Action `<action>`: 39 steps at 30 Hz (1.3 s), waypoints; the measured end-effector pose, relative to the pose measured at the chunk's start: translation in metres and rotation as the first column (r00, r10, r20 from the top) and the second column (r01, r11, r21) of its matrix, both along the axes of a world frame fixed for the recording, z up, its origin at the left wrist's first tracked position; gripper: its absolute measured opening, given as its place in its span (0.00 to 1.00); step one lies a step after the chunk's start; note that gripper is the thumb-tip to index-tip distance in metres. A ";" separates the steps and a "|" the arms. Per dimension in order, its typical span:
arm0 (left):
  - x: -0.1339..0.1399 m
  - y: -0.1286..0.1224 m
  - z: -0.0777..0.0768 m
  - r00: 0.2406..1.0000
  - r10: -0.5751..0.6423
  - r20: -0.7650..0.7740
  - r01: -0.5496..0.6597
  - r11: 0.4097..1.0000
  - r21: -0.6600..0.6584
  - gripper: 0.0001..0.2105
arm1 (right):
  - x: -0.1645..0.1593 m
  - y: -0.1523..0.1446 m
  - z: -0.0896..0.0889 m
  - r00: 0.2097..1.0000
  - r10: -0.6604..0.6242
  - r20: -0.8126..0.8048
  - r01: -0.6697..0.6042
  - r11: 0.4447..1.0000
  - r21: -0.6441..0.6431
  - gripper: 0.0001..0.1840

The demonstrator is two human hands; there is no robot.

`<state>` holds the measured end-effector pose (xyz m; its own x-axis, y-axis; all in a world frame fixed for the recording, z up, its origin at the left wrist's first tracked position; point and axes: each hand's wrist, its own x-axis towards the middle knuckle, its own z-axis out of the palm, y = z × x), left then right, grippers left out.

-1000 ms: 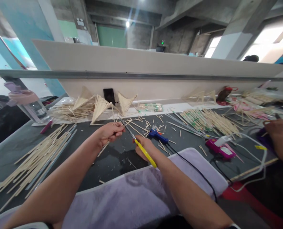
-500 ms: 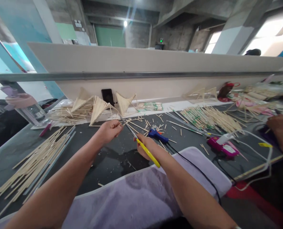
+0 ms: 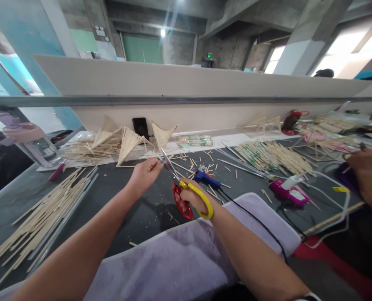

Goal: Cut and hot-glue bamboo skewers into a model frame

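Observation:
My right hand (image 3: 193, 198) is closed around the handles of a pair of scissors (image 3: 207, 205), one loop yellow and one red. The scissors' blades stand apart and point up and left, close by my left fingertips. My left hand (image 3: 146, 171) is closed in a pinch; whatever is between its fingers is too small to make out. A blue hot glue gun (image 3: 208, 179) lies just right of the scissors, among short cut stick pieces (image 3: 194, 162). Behind my left hand stand fan-shaped stick models (image 3: 130, 142).
Long sticks (image 3: 52, 209) lie at left beside a bottle (image 3: 32, 140). More sticks (image 3: 273, 156) are piled at right, near a magenta power strip (image 3: 289, 193). A lilac cloth (image 3: 173, 259) covers the near edge. Another person's hand (image 3: 369, 167) is at far right.
The scissors have turned, so that the red loop now shows beside the yellow one, and their blades have spread apart. My left hand stays almost where it was.

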<state>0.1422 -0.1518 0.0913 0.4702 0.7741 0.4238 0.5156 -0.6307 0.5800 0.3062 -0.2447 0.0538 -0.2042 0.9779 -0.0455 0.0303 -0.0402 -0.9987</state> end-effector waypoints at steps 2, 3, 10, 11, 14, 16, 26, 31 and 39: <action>0.000 0.002 -0.004 1.000 -0.004 0.017 0.004 1.000 -0.016 0.13 | 0.000 0.002 -0.003 0.999 0.003 -0.037 -0.003 1.000 -0.010 0.21; 0.001 0.003 -0.006 1.000 -0.007 0.026 0.008 1.000 -0.020 0.13 | 0.000 0.002 -0.005 0.998 0.004 -0.056 -0.005 1.000 -0.012 0.21; 0.001 0.004 -0.009 0.999 0.004 0.042 -0.004 1.000 -0.007 0.14 | -0.002 0.002 -0.003 0.999 -0.006 -0.050 0.006 1.000 0.000 0.20; 0.001 0.004 -0.009 0.999 0.014 0.042 -0.015 1.000 0.008 0.14 | -0.002 0.002 -0.001 1.000 -0.016 -0.023 0.016 1.000 -0.002 0.21; 0.001 0.001 -0.005 0.999 0.037 0.028 -0.038 0.999 0.038 0.14 | -0.002 0.000 0.005 0.998 -0.028 0.060 0.029 0.999 -0.020 0.21; 0.001 0.000 -0.004 0.999 0.041 0.016 -0.041 0.999 0.009 0.14 | -0.001 0.000 0.008 0.990 -0.040 0.135 0.045 0.998 -0.032 0.22; 0.003 -0.004 -0.001 0.951 -0.039 0.308 0.210 0.813 -0.544 0.13 | -0.001 0.004 0.007 0.832 -0.195 0.519 0.132 0.979 0.157 0.20; -0.004 0.008 0.000 0.957 -0.009 0.290 0.163 0.844 -0.511 0.12 | 0.011 0.010 0.001 0.766 -0.240 0.596 0.091 0.959 0.269 0.19; -0.049 0.042 0.023 0.969 0.247 0.011 -0.247 0.969 0.001 0.14 | 0.026 0.007 -0.005 0.357 -0.302 0.884 0.043 0.951 0.307 0.21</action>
<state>0.0931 -0.1101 0.1139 0.2599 0.8646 0.4299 0.6495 -0.4860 0.5847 0.3326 -0.2375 0.0485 0.0112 0.9945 0.1039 0.9410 0.0247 -0.3376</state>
